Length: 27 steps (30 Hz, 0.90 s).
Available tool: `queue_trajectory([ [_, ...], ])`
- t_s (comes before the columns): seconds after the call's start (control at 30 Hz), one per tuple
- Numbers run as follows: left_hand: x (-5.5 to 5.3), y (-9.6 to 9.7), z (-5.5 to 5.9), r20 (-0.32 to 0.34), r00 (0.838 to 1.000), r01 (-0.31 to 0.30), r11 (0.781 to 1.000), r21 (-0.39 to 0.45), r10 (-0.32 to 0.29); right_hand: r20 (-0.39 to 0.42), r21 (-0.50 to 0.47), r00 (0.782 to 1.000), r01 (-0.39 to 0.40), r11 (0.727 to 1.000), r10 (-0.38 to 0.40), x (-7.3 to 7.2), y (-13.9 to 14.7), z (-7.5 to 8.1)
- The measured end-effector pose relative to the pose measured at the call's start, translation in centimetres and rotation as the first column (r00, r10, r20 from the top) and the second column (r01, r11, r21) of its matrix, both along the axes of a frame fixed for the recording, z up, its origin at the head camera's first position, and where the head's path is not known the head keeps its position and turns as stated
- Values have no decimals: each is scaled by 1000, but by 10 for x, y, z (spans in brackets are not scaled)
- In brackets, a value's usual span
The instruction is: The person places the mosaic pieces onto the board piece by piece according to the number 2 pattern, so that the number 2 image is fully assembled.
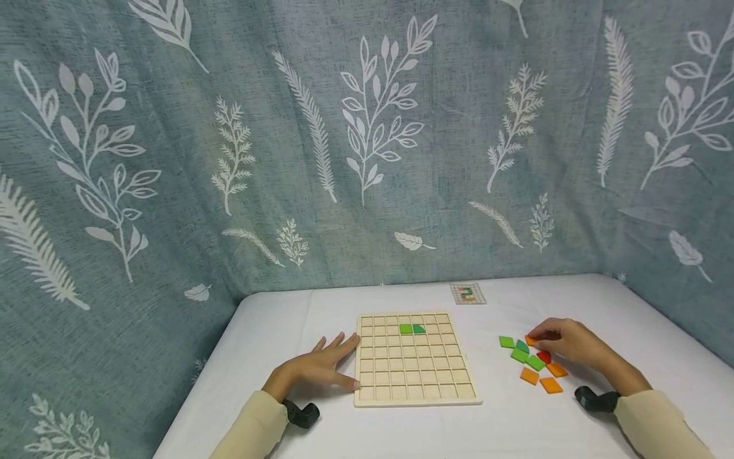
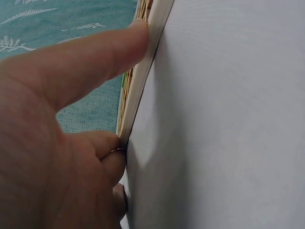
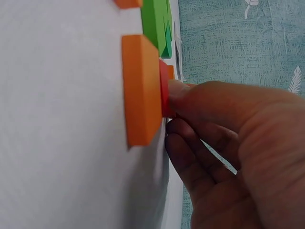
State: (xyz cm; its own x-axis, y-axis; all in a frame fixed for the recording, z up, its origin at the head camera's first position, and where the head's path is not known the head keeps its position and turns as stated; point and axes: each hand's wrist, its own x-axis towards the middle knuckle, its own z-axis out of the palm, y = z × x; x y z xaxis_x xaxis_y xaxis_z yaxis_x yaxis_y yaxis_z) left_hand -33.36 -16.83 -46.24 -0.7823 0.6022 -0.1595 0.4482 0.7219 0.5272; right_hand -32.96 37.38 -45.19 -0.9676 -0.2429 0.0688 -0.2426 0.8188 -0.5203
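A pale wooden grid board (image 1: pixel 413 404) lies on the white table, with a light green square tile (image 1: pixel 406 329) and a darker green rounded tile (image 1: pixel 419 329) side by side in its upper cells. My left hand (image 1: pixel 315 366) spreads its fingers along the board's left edge, thumb and fingertips touching it; the left wrist view shows the thumb (image 2: pixel 109 52) on the rim. Right of the board, my right hand (image 1: pixel 570 341) pinches an orange tile (image 1: pixel 531 341) at the far side of a loose group. A red tile (image 3: pixel 165 90) sits just below the thumb, partly hidden.
Around the right hand lie several loose tiles, including a light green tile (image 1: pixel 507 342), a dark green tile (image 1: pixel 522 346) and an orange tile (image 1: pixel 551 385). A small card with a coloured grid pattern (image 1: pixel 467 294) lies behind the board. A leaf-patterned curtain (image 1: pixel 355 242) hangs behind the table.
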Motion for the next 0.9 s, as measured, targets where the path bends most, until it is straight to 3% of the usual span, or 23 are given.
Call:
queue_trajectory([
  [0.6, 2, 3, 1, 12, 1000, 6, 1000, 6, -6, -25, -44, 999, 44, 998, -45, 0, 6, -5],
  [0.9, 1, 1, 1, -2, 1000, -11, 1000, 8, 11, -122, -73, 992, 17, 997, -26, 0, 0, 2],
])
